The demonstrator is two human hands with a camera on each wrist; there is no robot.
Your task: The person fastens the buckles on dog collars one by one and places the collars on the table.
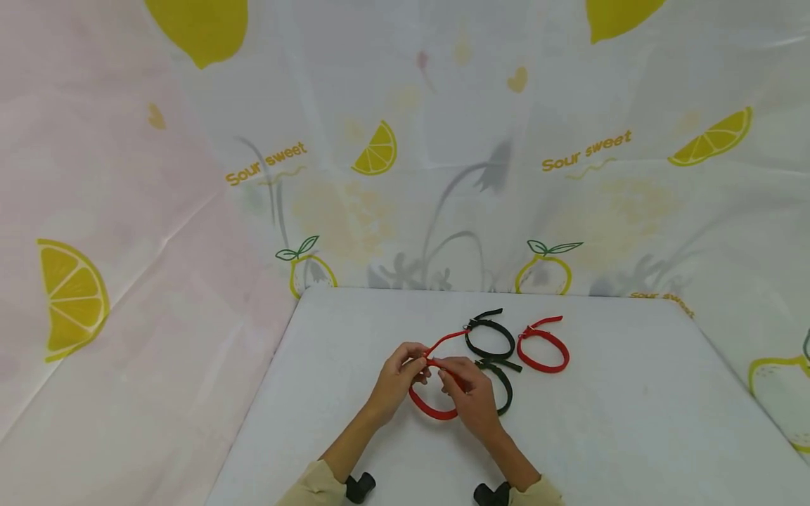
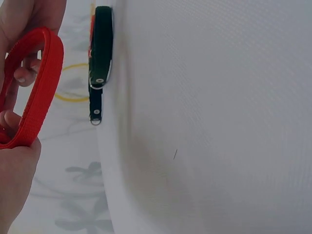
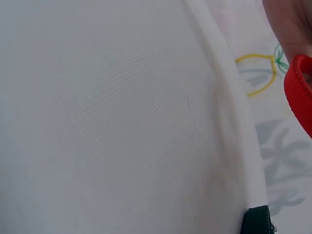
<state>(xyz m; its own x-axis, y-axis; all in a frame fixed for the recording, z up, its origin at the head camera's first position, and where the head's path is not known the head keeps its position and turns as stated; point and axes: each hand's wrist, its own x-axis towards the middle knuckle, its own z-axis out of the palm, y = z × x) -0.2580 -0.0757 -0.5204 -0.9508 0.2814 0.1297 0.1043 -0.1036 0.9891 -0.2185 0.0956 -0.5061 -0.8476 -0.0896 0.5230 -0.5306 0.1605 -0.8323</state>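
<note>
Both hands hold a red collar (image 1: pixel 433 410), its strap bent into a loop between them. My left hand (image 1: pixel 394 381) pinches the upper left of the loop, where a loose strap end slants up to the right. On the loop's upper right side, my right hand (image 1: pixel 473 397) grips the band with bent fingers and thumb. Seen from the left wrist, the red band (image 2: pixel 45 92) is raised beside the tabletop, fingers on it. The right wrist view catches only part of this red band (image 3: pixel 297 95) at its edge. The fastening between the fingertips is mostly hidden.
A dark green collar (image 1: pixel 504 393) lies just right of my right hand, partly covered by it. Behind are another dark green collar (image 1: pixel 490 355) and a second red collar (image 1: pixel 550 367), both looped. A white table (image 1: pixel 633 422) carries them; a lemon-print sheet (image 1: pixel 443 105) hangs behind.
</note>
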